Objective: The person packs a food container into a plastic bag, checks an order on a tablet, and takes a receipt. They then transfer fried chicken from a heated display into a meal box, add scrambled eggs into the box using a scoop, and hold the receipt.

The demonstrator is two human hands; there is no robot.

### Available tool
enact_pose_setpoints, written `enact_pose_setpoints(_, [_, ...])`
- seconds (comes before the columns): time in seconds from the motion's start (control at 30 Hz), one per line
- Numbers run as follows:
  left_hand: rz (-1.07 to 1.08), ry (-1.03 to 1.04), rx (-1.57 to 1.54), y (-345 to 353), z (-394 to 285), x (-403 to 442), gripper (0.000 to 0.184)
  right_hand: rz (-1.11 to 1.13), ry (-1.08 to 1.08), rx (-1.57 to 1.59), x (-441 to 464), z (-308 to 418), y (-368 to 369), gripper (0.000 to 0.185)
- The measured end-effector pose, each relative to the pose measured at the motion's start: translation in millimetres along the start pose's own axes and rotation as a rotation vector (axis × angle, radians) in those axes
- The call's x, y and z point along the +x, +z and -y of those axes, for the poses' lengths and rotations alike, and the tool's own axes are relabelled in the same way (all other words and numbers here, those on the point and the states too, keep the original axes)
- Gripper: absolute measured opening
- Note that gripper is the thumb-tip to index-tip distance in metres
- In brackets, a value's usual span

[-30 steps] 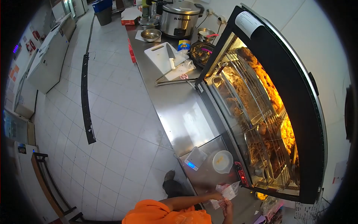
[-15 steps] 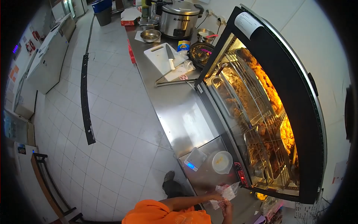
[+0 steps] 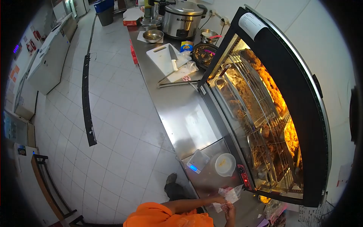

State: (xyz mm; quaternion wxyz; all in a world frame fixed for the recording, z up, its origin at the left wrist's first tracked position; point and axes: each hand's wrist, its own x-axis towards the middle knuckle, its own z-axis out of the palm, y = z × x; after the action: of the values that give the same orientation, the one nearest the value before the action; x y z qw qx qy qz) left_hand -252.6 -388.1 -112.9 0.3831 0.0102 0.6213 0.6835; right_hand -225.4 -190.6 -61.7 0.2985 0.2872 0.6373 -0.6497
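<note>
At the bottom of the head view, both hands are together over the steel counter, at a clear plastic bag (image 3: 231, 193) with some pink or red on it. My left hand (image 3: 218, 199), reaching in from an orange sleeve, is closed on the bag's near side. Just below it, my right hand (image 3: 228, 209) pinches the bag's lower part; its fingertips are small in view. Farther along the counter are a digital kitchen scale (image 3: 197, 161) with a lit blue display and a white plastic bowl (image 3: 225, 165) with yellowish bits inside.
A lit glass food warmer (image 3: 261, 109) with trays of fried food stands to the right. Up the counter (image 3: 181, 121) are a cutting board (image 3: 160, 58) with a knife (image 3: 172, 56), a black pan (image 3: 204, 55), a metal bowl (image 3: 153, 36) and a rice cooker (image 3: 180, 20). Tiled floor lies left.
</note>
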Motion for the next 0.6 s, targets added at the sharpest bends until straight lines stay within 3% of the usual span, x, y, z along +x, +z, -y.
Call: enact_pose_setpoints(0.6, [-0.035, 0.030, -0.022, -5.0, -2.0, 10.4, 0.047, 0.000, -0.022, 0.024, -3.4, -0.2, 1.1, 0.018])
